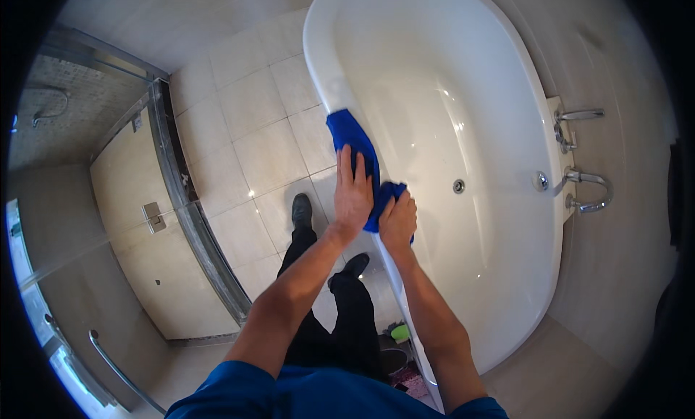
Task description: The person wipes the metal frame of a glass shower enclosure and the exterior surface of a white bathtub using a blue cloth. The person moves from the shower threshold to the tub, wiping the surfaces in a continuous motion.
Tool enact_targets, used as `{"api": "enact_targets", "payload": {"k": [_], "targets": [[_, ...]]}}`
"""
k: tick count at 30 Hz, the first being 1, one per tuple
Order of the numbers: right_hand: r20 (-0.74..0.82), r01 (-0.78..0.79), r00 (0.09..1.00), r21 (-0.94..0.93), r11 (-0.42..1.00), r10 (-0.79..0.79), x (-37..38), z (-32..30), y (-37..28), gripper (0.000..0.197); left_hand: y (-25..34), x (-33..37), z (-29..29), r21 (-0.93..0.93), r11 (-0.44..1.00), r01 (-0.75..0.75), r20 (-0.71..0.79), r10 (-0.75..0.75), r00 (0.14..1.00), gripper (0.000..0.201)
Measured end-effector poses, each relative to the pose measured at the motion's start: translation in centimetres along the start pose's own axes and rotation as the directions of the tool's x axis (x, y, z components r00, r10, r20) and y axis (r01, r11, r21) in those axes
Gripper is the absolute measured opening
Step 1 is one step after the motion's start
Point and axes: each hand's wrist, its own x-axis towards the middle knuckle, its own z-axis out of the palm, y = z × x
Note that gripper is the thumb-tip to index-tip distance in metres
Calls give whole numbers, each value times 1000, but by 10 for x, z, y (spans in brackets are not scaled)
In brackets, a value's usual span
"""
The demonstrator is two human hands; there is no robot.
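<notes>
Blue cloth: it is being draped lengthwise along the near rim (334, 100) of the white bathtub (499, 144), its lower end being bunched over the inner side; the curved edge is thus probably being followed by the fabric (360, 138).
Left hand (353, 198): it is being laid flat on the cloth, fingers extended and slightly parted, presumably so that pressure is being spread; whether anything is being pinched by the thumb cannot be told.
Right hand (398, 222): the bunched end is being gripped between curled fingers and palm, likely so that slack is being kept gathered.
Drain (458, 187): it is being left uncovered, well apart from both hands.
</notes>
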Motion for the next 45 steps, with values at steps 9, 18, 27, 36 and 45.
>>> {"api": "enact_targets", "payload": {"k": [9, 18, 27, 36, 45], "targets": [[68, 87, 994, 29, 996, -88, 87, 18, -69, 31, -35, 78, -6, 18, 998, 61, 28, -61, 998, 48], [-46, 222, 973, -82, 972, -226, -10, -1, 4, 46, -8, -33, -5, -131, 983, 125, 159, -103, 982, 55], [-48, 120, 991, -101, 988, -125, -24, -10, 14, 36, -2, -7, 4, -122, 969, 217, 107, -204, 973, 62], [31, 196, 981, -73, 978, -194, 103, 21, -104, 30, -54, 130, -6, -66, 972, 227, 4, -227, 974, 60], [122, 280, 951, 44, 959, -283, 155, 22, -143, 28, -70, 193, -16, 23, 953, 302, 138, -302, 943, 74]]}}
